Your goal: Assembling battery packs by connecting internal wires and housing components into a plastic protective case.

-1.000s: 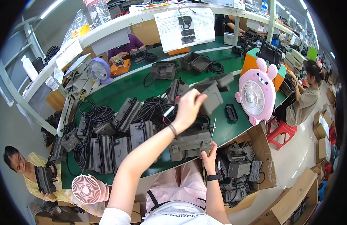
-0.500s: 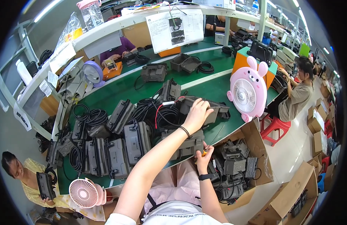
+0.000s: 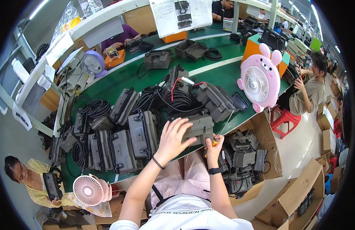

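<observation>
My left hand (image 3: 173, 137) lies on top of a grey plastic device casing (image 3: 200, 126) at the near edge of the green workbench (image 3: 120, 84), fingers spread over it. My right hand (image 3: 214, 147) is below and beside the casing, closed around a screwdriver (image 3: 222, 128) with a yellow-orange handle; its thin shaft points up along the casing's right side. A black watch sits on my right wrist and a thin band on my left.
Several grey casings (image 3: 123, 143) and black cable coils (image 3: 93, 109) crowd the bench. A pink rabbit-shaped fan (image 3: 260, 80) stands at right, a small pink fan (image 3: 88, 190) at lower left. A cardboard box (image 3: 258, 130) of casings sits beside my right knee. Other people work on both sides.
My left hand has drawn back from the bench middle to the near edge, bringing a casing with it. My right hand rose to meet it with the screwdriver.
</observation>
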Tool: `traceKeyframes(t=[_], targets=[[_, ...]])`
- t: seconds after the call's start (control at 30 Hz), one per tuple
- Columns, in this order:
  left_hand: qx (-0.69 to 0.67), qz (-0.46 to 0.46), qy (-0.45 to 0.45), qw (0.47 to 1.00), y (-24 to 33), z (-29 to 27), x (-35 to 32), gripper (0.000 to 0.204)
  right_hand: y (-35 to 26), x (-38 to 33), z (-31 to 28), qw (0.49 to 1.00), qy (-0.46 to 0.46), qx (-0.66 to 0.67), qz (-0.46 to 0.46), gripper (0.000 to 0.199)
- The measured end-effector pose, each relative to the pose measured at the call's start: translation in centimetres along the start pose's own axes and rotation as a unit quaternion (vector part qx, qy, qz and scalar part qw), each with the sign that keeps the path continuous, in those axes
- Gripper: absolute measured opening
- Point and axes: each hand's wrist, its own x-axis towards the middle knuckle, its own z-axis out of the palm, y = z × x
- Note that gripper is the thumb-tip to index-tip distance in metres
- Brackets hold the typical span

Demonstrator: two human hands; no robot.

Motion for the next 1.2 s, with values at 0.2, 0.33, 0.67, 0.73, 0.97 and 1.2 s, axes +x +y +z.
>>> traceKeyframes(t=[0.2,0.33,0.67,0.73,0.97,1.2], targets=[[0.144,0.015,0.028,0.989,0.2,0.5,-1.6,0.069,-1.8,-1.6,1.4,0.998,0.022,-0.057,0.011,0.044],[0.134,0.035,0.049,0.989,-0.7,0.9,-0.8,0.064,-3.2,-2.5,2.3,0.992,0.027,-0.121,0.004,0.044],[0.155,0.066,0.061,0.984,-2.4,3.4,0.5,0.058,-4.5,-1.2,2.9,0.983,0.029,-0.179,0.012,0.042],[0.17,0.065,0.06,0.981,-2.1,3.3,0.4,0.057,-4.7,-1.2,2.8,0.983,0.024,-0.182,0.019,0.042],[0.111,0.008,0.082,0.99,-2.3,2.5,0.3,0.056,-6.8,-1.9,1.7,0.967,-0.037,-0.249,0.03,0.033],[0.06,-0.133,0.155,0.977,-1.9,3.3,-0.6,0.034,-10.1,-5.8,-1.7,0.957,-0.133,-0.257,0.033,0.017]])
